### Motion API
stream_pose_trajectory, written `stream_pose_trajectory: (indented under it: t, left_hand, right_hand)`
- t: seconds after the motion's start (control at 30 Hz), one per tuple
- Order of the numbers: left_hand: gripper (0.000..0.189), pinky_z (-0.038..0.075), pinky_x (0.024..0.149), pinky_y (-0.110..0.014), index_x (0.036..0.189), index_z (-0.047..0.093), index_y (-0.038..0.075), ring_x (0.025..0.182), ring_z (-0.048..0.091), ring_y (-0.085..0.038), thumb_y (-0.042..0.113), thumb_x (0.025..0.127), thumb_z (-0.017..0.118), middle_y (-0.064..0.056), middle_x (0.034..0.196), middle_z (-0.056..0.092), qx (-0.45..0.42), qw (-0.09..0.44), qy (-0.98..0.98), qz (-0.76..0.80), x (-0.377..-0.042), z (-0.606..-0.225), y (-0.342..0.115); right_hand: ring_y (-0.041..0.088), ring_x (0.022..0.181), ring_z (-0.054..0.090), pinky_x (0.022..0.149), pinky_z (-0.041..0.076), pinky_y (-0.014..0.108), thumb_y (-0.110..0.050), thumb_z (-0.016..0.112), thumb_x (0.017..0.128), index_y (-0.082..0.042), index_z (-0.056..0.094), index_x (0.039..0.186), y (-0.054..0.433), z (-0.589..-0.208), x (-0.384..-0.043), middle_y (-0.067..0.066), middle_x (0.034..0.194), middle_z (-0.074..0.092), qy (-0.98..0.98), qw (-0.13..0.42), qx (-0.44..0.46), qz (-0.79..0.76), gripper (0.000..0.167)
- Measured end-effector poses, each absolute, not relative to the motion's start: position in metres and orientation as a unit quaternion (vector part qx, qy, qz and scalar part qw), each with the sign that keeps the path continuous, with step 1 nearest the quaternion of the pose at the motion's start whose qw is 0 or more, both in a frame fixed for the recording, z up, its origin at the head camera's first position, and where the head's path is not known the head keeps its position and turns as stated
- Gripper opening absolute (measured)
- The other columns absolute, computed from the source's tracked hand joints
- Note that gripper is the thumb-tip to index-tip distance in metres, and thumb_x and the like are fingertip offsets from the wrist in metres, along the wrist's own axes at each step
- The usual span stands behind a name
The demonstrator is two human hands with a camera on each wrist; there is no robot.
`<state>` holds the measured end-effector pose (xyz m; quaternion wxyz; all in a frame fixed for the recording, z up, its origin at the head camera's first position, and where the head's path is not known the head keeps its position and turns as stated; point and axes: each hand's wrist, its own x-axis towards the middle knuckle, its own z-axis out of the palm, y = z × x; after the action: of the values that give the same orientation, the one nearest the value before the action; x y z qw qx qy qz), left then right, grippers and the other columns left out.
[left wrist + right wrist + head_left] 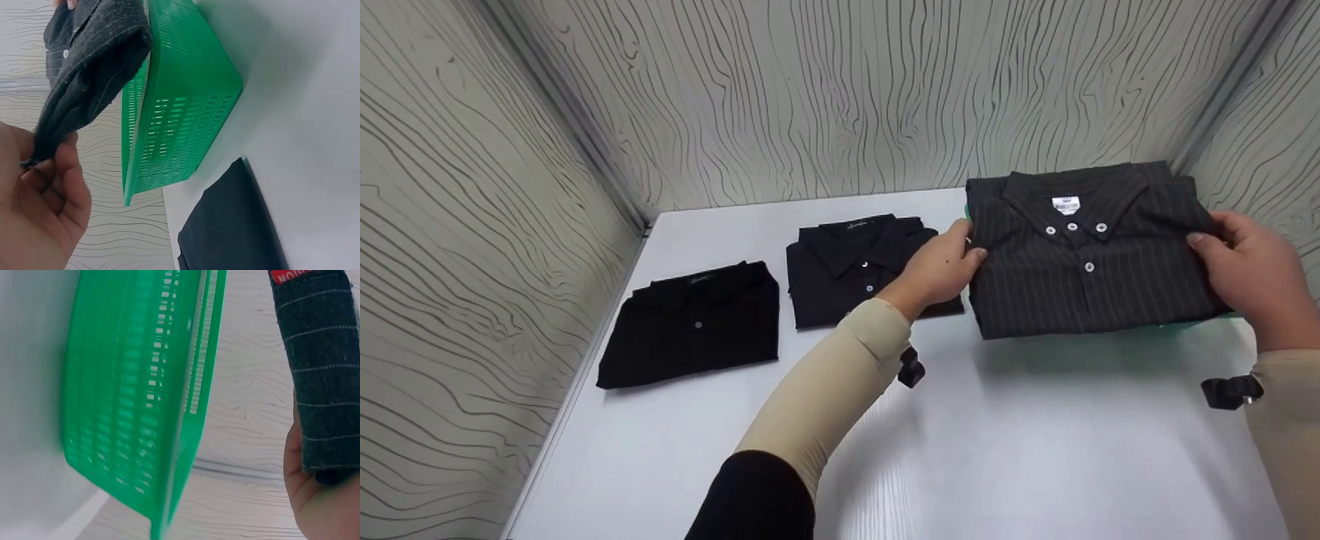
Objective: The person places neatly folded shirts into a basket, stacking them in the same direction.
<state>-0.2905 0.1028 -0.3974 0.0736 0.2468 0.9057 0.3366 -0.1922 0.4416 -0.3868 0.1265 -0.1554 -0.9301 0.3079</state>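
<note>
- Spreading across the lower half of the head view, the white tabletop (1035, 450) carries everything and is boxed in by wood-grain patterned walls (472, 187).
- Green slotted basket (185, 95): it stands on the tabletop at the right of the head view, where only a thin green edge shows under the striped shirt; both wrist views show its perforated side and rim. The pictures do not show what lies inside it.
- Dark pinstriped shirt (1091, 251): folded, collar and white label up, it sits in the upper right of the head view, held above the basket and apart from its rim in both wrist views.
- Navy folded shirt (847, 266): flat on the tabletop at centre, just left of the basket.
- Black folded shirt (694, 322): flat on the tabletop at the left, a little apart from the navy one.
- Left hand (937, 270): its fingers (67, 163) are curled and pinch the striped shirt's left edge.
- Right hand (1252, 277): fingers bent round the shirt's right edge, gripping it.
</note>
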Motion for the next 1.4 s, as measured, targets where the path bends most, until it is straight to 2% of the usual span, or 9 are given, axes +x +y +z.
stream_pose_trajectory:
  t: [0.17,0.37,0.6,0.7,0.8,0.93,1.03,1.2,1.4]
  left_hand:
    - [0.044,0.047,0.094,-0.025,0.148,0.041,0.019,0.107,0.059,-0.003,0.035,0.108,0.049,0.004,0.129,0.063,0.225,0.068,0.919,0.316,-0.289,-0.392,0.121]
    - [0.044,0.051,0.089,-0.026,0.147,0.041,0.025,0.103,0.062,-0.003,0.039,0.106,0.051,0.007,0.126,0.065,0.203,0.060,0.932,0.294,-0.288,-0.385,0.146]
    - [0.040,0.051,0.078,-0.022,0.144,0.043,0.028,0.092,0.065,-0.001,0.039,0.106,0.050,0.010,0.115,0.069,0.234,0.000,0.931,0.281,-0.287,-0.383,0.161]
    - [0.036,0.051,0.075,-0.020,0.142,0.045,0.027,0.089,0.065,-0.001,0.037,0.107,0.049,0.010,0.111,0.070,0.247,-0.016,0.925,0.288,-0.286,-0.387,0.162]
    - [0.036,0.051,0.080,-0.020,0.141,0.045,0.028,0.094,0.064,0.001,0.036,0.107,0.051,0.010,0.115,0.069,0.242,-0.001,0.922,0.302,-0.283,-0.394,0.164]
    - [0.038,0.051,0.085,-0.020,0.143,0.044,0.029,0.100,0.064,0.001,0.036,0.106,0.051,0.010,0.122,0.067,0.229,0.018,0.929,0.289,-0.279,-0.405,0.171]
    - [0.036,0.052,0.082,-0.021,0.141,0.044,0.030,0.095,0.065,-0.001,0.038,0.107,0.051,0.010,0.117,0.069,0.229,0.010,0.939,0.255,-0.277,-0.415,0.178]
    - [0.031,0.053,0.075,-0.025,0.136,0.047,0.031,0.085,0.066,-0.004,0.040,0.106,0.051,0.010,0.104,0.071,0.224,-0.014,0.953,0.205,-0.275,-0.432,0.184]
    - [0.029,0.047,0.084,-0.026,0.131,0.052,0.030,0.096,0.061,-0.006,0.041,0.105,0.053,0.012,0.103,0.069,0.213,-0.042,0.966,0.140,-0.273,-0.445,0.189]
  right_hand:
    - [0.048,0.100,0.052,0.083,0.043,0.064,-0.031,0.035,0.110,0.007,0.044,0.143,0.450,-0.378,-0.199,0.035,0.123,0.052,-0.936,0.134,-0.161,0.283,0.052]
    - [0.046,0.100,0.053,0.076,0.049,0.053,-0.026,0.035,0.111,0.006,0.042,0.147,0.458,-0.376,-0.202,0.035,0.127,0.051,-0.927,0.148,-0.177,0.295,0.049]
    - [0.004,0.080,0.046,0.069,0.039,0.025,-0.027,0.039,0.110,-0.001,0.046,0.148,0.467,-0.379,-0.200,0.017,0.120,0.055,-0.900,0.198,-0.205,0.330,0.047]
    - [-0.003,0.078,0.043,0.070,0.039,0.023,-0.028,0.040,0.109,-0.003,0.047,0.148,0.468,-0.384,-0.199,0.009,0.114,0.054,-0.891,0.210,-0.215,0.339,0.047]
    - [0.003,0.081,0.046,0.072,0.040,0.027,-0.028,0.040,0.109,-0.001,0.048,0.146,0.470,-0.390,-0.200,0.014,0.119,0.055,-0.893,0.202,-0.225,0.332,0.046]
    - [0.032,0.102,0.054,0.088,0.047,0.049,-0.022,0.038,0.109,0.005,0.045,0.146,0.474,-0.402,-0.201,0.030,0.132,0.052,-0.901,0.177,-0.229,0.322,0.046]
    - [0.050,0.117,0.048,0.098,0.040,0.065,-0.021,0.036,0.109,0.007,0.042,0.148,0.477,-0.410,-0.201,0.036,0.141,0.046,-0.905,0.156,-0.238,0.318,0.048]
    - [0.055,0.122,0.045,0.100,0.038,0.067,-0.023,0.036,0.109,0.008,0.038,0.149,0.483,-0.421,-0.202,0.038,0.146,0.039,-0.919,0.114,-0.247,0.286,0.051]
    - [0.058,0.137,0.026,0.109,0.024,0.068,-0.021,0.041,0.108,0.009,0.035,0.150,0.485,-0.430,-0.203,0.038,0.152,0.025,-0.935,0.066,-0.258,0.236,0.052]
